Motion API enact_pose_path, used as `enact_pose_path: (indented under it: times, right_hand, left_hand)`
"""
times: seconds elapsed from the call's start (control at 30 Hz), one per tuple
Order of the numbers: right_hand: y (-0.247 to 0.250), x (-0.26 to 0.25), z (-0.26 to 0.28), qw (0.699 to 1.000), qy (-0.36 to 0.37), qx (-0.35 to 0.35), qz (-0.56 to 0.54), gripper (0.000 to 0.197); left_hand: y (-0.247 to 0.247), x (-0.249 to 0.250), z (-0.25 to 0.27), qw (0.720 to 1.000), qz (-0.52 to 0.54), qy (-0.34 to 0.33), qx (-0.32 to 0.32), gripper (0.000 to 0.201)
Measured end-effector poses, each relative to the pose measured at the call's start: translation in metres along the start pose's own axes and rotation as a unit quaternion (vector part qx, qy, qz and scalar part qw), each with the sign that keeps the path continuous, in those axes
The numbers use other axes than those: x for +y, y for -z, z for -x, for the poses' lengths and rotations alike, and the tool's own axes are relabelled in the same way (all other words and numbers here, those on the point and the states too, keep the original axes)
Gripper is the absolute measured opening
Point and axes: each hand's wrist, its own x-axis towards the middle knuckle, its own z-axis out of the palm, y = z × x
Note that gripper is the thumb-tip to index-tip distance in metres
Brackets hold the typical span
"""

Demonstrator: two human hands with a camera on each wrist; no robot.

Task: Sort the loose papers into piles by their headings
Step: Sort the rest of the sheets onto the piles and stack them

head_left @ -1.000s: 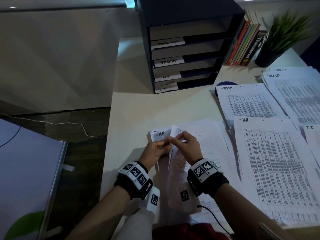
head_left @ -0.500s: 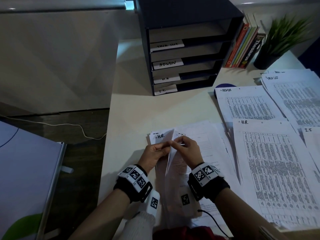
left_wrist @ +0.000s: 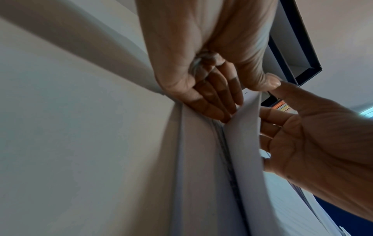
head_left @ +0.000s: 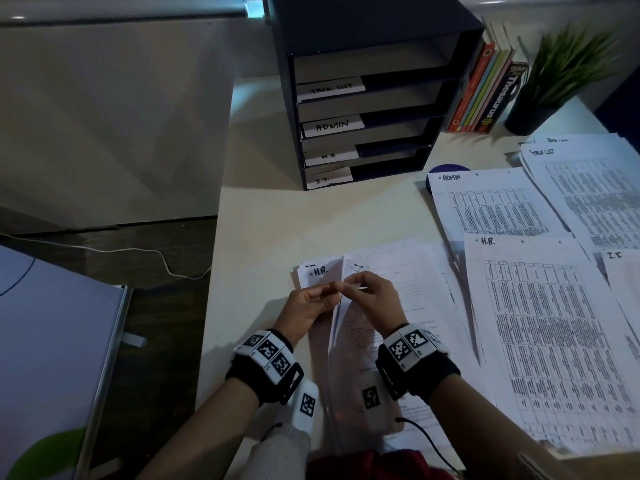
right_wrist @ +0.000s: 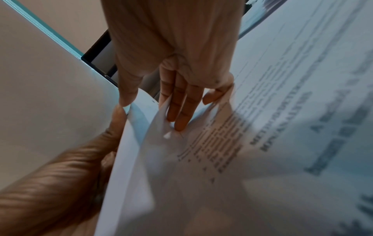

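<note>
I hold a stack of loose papers [head_left: 349,344] upright near the desk's front left. My left hand [head_left: 313,301] grips its left part, whose top sheet is headed H.R. [head_left: 320,271]. My right hand [head_left: 367,292] pinches a sheet [head_left: 358,268] peeled off to the right; its heading looks like I.T. In the left wrist view the left hand [left_wrist: 246,99] has its thumb and fingers clamped on the paper edge [left_wrist: 248,143]. In the right wrist view the right hand [right_wrist: 151,110] has sheets [right_wrist: 141,143] between thumb and fingers. To the right lie four piles: ADMIN [head_left: 491,209], TASK LIST [head_left: 588,192], H.R. [head_left: 540,334] and I.T. [head_left: 625,271].
A dark letter tray [head_left: 367,36] with shelves labelled TASK LIST, ADMIN, H.R. and I.T. stands at the back of the desk [head_left: 311,216]. Books [head_left: 485,88] and a potted plant [head_left: 557,74] sit to its right. More printed sheets [head_left: 422,271] lie under my hands.
Both hands stay together at the stack. The sheet in my right fingers has spread a little further to the right, so its heading now shows.
</note>
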Motion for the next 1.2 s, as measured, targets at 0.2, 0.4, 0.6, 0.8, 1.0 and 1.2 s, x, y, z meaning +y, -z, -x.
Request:
enact_pose_path:
  times: [0.2,0.4,0.6,0.8,1.0,1.2]
  right_hand:
    - [-0.0001,0.0001,0.0006,1.0,0.006,0.006,0.011,0.019]
    - [-0.0012,-0.002,0.0007,1.0,-0.003,0.008,0.023,0.023]
    - [-0.0011,-0.0008,0.0011,1.0,0.002,0.011,0.023,0.022]
    - [-0.0016,-0.0007,0.0009,1.0,-0.002,0.009,0.014,0.024]
    - [-0.0016,-0.002,0.0009,1.0,-0.005,0.007,0.018,0.023]
    - [-0.0009,-0.003,0.0022,1.0,-0.004,0.002,0.019,0.022]
  left_hand:
    - [-0.0001,-0.0024,-0.0012,1.0,-0.003,-0.015,0.005,0.03]
    - [-0.0002,-0.004,-0.002,1.0,0.004,-0.017,0.009,0.03]
    - [-0.0018,-0.0033,-0.0016,1.0,0.018,-0.012,0.004,0.032]
    - [-0.0002,-0.004,-0.0026,1.0,0.009,-0.008,0.004,0.035]
    - [0.0002,-0.0037,-0.0032,1.0,0.001,0.0,0.007,0.034]
    - [0.001,-0.0029,-0.0034,1.0,-0.003,-0.001,0.004,0.033]
